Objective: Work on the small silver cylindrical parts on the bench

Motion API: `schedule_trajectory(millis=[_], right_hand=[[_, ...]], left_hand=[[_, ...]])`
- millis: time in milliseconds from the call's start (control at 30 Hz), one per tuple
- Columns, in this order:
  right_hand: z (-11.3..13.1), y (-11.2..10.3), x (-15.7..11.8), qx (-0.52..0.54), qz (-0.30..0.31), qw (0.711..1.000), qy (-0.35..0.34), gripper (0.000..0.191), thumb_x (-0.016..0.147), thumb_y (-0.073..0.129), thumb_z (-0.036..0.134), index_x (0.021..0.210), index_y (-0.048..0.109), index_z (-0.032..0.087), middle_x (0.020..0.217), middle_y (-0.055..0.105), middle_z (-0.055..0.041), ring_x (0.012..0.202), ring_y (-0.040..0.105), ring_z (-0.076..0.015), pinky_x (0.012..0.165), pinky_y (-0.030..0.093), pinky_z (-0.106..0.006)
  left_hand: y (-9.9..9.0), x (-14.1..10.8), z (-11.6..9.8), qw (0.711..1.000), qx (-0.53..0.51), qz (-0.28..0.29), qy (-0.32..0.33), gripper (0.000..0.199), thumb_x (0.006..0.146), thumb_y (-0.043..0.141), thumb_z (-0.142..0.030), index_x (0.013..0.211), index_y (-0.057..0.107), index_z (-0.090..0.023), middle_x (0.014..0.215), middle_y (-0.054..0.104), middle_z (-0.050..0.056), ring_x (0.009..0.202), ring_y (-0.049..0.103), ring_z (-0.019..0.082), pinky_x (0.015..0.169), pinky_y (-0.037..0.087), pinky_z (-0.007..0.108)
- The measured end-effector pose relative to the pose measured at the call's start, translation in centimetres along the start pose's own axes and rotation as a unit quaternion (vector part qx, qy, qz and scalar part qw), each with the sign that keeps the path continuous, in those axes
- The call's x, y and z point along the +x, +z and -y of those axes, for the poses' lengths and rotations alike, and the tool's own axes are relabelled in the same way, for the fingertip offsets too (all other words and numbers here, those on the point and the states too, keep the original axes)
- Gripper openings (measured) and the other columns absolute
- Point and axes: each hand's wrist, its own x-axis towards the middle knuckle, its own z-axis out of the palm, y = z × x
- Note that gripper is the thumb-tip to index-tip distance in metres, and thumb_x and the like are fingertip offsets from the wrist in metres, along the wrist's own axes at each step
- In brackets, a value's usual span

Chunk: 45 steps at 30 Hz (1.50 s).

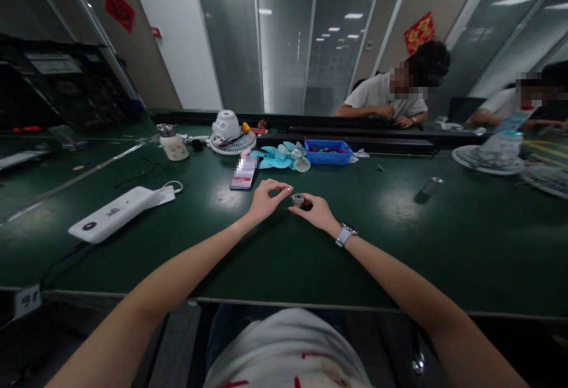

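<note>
A small round grey metal part (pixel 297 200), with a ring-shaped top, is upright between the thumb and fingers of my right hand (pixel 318 213), just above or on the green table. My left hand (pixel 266 201) is beside it on the left, thumb and forefinger tips pinched together close to the part's top. Whatever the pinch holds, if anything, is too small to make out. Beyond my hands lie light-blue fan blades (pixel 279 156) and a phone (pixel 245 172) with its screen lit.
A blue tray (pixel 328 152) of small parts and a white fan housing (pixel 227 131) stand at the back. Left are a patterned jar (pixel 173 144) and a white power bank (pixel 113 213). A metal cylinder (pixel 432 186) lies right. Two people sit across the table (pixel 284 264).
</note>
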Motion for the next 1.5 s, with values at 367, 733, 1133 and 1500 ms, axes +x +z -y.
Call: schedule_trajectory(millis=[367, 733, 1133, 1500], right_hand=[[0.0, -0.5, 0.3, 0.064, -0.002, 0.998, 0.022, 0.037, 0.077, 0.073, 0.042, 0.105, 0.070, 0.018, 0.095, 0.073, -0.0062, 0.084, 0.067, -0.0189, 0.077, 0.052, -0.031], [-13.5, -13.8, -1.0, -0.195, -0.317, 0.881, 0.290, 0.039, 0.079, 0.062, 0.050, 0.096, 0.069, 0.016, 0.091, 0.071, -0.0128, 0.084, 0.065, -0.0264, 0.075, 0.048, -0.036], [-5.0, -9.3, -0.9, -0.289, -0.395, 0.867, 0.094, 0.072, 0.075, 0.066, 0.032, 0.138, 0.038, 0.013, 0.148, 0.033, -0.0204, 0.139, 0.028, -0.0308, 0.110, 0.027, -0.050], [2.6, 1.9, -0.7, -0.188, 0.153, 0.960, -0.140, 0.042, 0.099, 0.040, 0.032, 0.137, 0.052, 0.021, 0.148, 0.043, -0.0087, 0.138, 0.036, -0.0240, 0.111, 0.030, -0.047]], left_hand=[[-0.7, -0.7, 4.4, 0.973, 0.173, 0.150, -0.018, 0.030, 0.086, 0.059, -0.050, 0.103, 0.076, -0.032, 0.082, 0.071, 0.005, 0.081, 0.056, 0.021, 0.076, 0.039, 0.033], [-0.9, -0.7, 4.0, 0.988, 0.093, 0.080, -0.090, 0.050, 0.092, 0.041, -0.055, 0.113, 0.068, -0.020, 0.076, 0.066, 0.003, 0.068, 0.058, 0.018, 0.062, 0.041, 0.028], [-1.2, -0.4, 4.3, 0.988, 0.081, 0.049, -0.124, 0.044, 0.092, 0.040, -0.050, 0.110, 0.065, -0.018, 0.073, 0.065, 0.002, 0.067, 0.061, 0.019, 0.062, 0.042, 0.028], [-0.9, -0.8, 4.1, 0.990, 0.079, 0.056, -0.100, 0.042, 0.092, 0.040, -0.048, 0.108, 0.063, -0.018, 0.077, 0.067, 0.003, 0.071, 0.063, 0.019, 0.066, 0.044, 0.028]])
